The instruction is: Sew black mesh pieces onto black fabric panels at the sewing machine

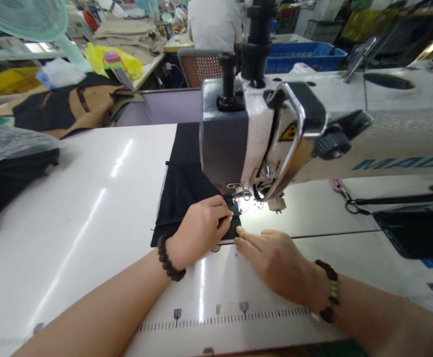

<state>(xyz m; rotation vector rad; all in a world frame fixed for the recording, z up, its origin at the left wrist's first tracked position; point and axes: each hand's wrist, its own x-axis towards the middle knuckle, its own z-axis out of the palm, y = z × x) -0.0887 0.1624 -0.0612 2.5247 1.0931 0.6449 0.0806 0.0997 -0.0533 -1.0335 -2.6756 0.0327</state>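
Observation:
A piece of black fabric point(186, 186) lies flat on the white sewing table, its right edge beneath the needle area of the sewing machine point(225, 134). My left hand point(203, 223) rests on the fabric with its fingers closed, pinching the cloth just in front of the presser foot point(244, 191). Close beside it, my right hand point(276, 258) touches the fabric's near right corner with its fingertips, thumb and index finger together at the edge. Whether the right fingers hold the cloth or only press it is hard to see. The machine's lamp lights the needle plate.
Dark and grey garments point(11, 168) lie at the table's left edge. On the right are a black phone point(417, 230) and a strap with a metal ring. A ruler strip point(223, 317) runs along the front. Behind are a fan point(26, 20), a blue crate point(301, 55) and a seated person point(215, 25).

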